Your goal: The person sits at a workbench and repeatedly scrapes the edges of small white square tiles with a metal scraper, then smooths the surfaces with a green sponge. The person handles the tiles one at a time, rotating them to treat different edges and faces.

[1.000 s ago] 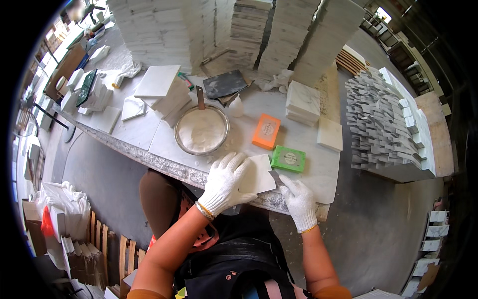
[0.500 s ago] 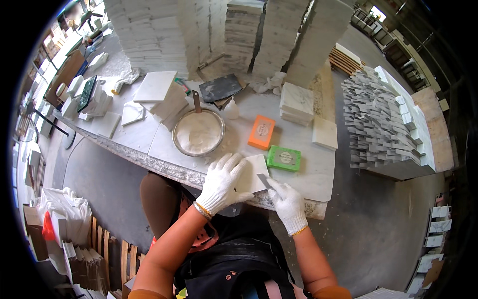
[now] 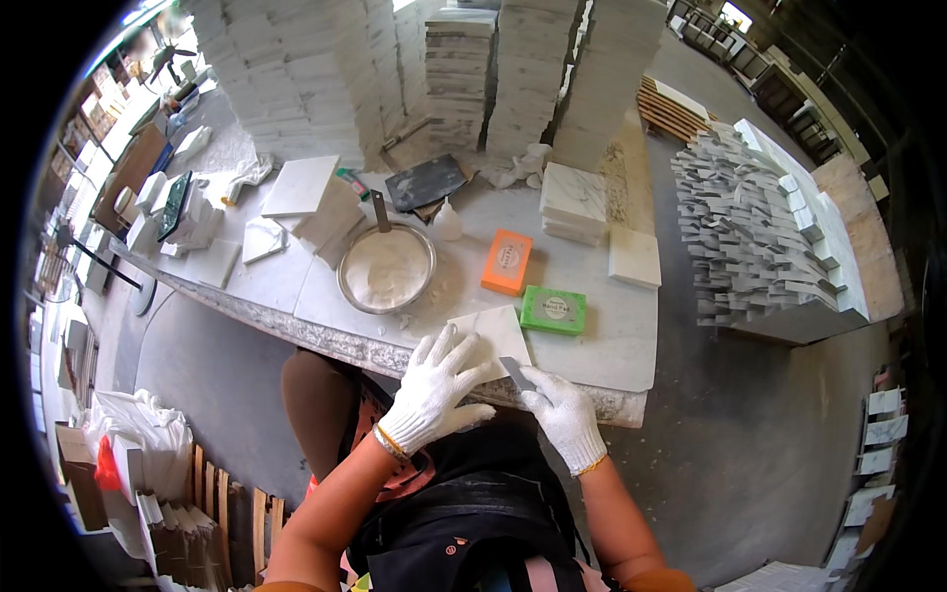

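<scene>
Both hands have slid a little toward the bench's near edge since a second ago, and the tile (image 3: 493, 333) under them now lies closer to that edge. Gloved in white, the left hand (image 3: 434, 387) lies spread flat with open fingers on the tile's near left corner, pressing it to the bench (image 3: 612, 345). Just beside it, the right hand (image 3: 562, 412) is closed round a small grey blade (image 3: 516, 372) whose tip touches the tile's near edge. Beyond the tile, a green block (image 3: 553, 310) lies just to the right, and an orange block (image 3: 507, 262) sits a little farther back. Left of those stands a round metal pan (image 3: 386, 268) of white powder with a handle standing in it. Farther right, a pile of square white tiles (image 3: 574, 200) rests on the bench. At the back, tall stacks of tiles (image 3: 296, 69) rise in rows.
</scene>
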The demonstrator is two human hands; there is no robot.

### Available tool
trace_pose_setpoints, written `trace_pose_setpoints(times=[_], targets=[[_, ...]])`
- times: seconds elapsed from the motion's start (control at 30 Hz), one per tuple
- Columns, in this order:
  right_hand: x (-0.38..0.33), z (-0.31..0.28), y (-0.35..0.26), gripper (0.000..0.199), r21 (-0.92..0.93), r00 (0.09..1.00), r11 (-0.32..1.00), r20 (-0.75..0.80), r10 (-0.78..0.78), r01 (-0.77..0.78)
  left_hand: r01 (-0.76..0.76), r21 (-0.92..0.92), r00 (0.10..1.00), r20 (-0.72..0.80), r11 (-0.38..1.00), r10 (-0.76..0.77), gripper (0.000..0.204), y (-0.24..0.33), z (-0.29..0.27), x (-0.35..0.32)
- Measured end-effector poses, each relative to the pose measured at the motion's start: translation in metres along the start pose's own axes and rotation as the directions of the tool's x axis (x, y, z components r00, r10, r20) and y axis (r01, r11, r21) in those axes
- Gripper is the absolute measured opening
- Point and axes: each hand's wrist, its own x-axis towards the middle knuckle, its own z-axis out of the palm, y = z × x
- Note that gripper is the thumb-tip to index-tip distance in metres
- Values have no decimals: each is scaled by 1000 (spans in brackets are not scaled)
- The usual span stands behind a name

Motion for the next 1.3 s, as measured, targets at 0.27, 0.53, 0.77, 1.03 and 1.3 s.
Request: trace_pose_setpoints(times=[0.27,0.53,0.77,1.03,1.3], targets=[[-10,-10,-28,46,446,969,865,187,162,-231,188,-355,930,-236,916,-282,26,13,-14,-25],[-19,8,-46,58,341,988,931,39,-152,130,436,-862,834,280,258,-475,37,51,-8,-16],[-26,0,-49,59,347,987,937,161,-26,-32,442,-874,728,218,202,-649,27,19,-17,-29],[-17,-23,-37,48,442,982,877,90,164,-187,272,-352,892,-258,896,-372,29,7,-20,-30],[-16,-56,-8,49,417,953,888,-135,270,-192,163,49,979,-134,985,-156,99,8,11,47]])
